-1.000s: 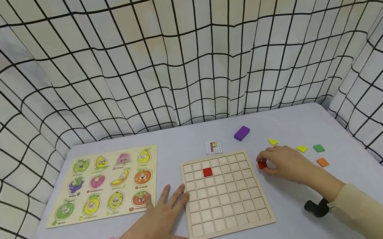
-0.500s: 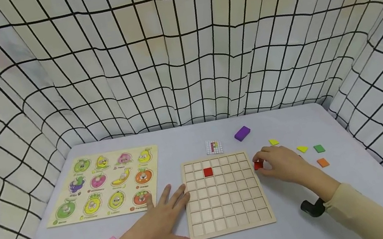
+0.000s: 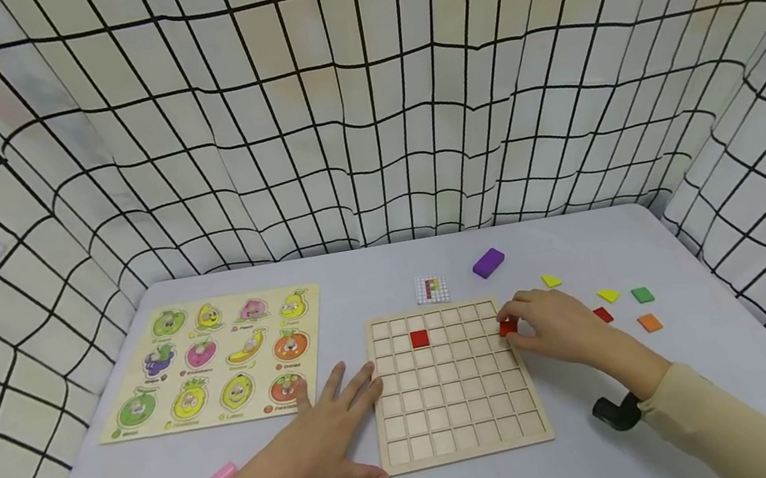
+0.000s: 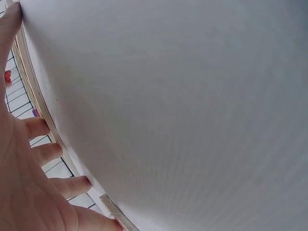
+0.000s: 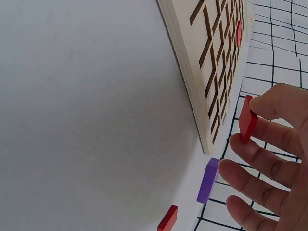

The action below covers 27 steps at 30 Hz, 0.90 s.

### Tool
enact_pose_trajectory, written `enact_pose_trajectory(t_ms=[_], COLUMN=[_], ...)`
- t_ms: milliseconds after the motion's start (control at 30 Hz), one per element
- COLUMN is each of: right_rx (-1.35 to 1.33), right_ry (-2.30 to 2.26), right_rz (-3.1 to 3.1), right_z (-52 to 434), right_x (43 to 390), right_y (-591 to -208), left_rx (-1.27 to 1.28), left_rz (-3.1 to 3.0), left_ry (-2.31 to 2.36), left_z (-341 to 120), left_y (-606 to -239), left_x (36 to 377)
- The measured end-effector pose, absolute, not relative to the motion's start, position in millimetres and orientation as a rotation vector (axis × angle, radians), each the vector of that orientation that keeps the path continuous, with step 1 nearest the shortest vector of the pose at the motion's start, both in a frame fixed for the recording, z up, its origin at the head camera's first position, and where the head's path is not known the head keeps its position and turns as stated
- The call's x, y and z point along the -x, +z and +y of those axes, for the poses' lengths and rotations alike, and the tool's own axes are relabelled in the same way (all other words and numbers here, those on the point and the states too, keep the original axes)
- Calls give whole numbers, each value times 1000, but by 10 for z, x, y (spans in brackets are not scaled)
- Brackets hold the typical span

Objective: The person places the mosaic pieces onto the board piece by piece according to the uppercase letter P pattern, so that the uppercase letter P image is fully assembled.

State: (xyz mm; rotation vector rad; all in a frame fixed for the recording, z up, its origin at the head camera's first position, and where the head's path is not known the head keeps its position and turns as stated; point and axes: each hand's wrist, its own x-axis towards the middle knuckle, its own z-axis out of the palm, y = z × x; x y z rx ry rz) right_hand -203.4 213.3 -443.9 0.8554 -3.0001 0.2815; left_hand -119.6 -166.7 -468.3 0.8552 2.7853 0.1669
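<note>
Tile [image 3: 508, 328] by the right edge of the grid board [image 3: 463, 413]

So the right hand [image 3: 556, 328] has that red one clamped between thumb and fingertips. Left hand [image 3: 326, 426] has fingers spread apart, touching the board's left side. Another red square [image 3: 419, 339] sits in a second-row cell.

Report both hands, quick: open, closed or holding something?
Left hand: open, spread at the edge of the board.
Right hand: holding a red tile in a pinch.

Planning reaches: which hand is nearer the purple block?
The right hand, in front of the purple block and slightly rightward. The left hand is farther, at the left edge of the grid board.
</note>
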Motion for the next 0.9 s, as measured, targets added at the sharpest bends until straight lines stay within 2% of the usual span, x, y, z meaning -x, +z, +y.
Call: enact_pose_trajectory(t_ms=[900], right_rx=[-943], right_ry=[316], right_rz=[-3003], right_z=[1805], right_x=[2068], right_y=[-4463], left_rx=[-845], left_rz=[2783], left_ry=[160], left_z=[-1655], left_y=[-4667], left_x=[1189])
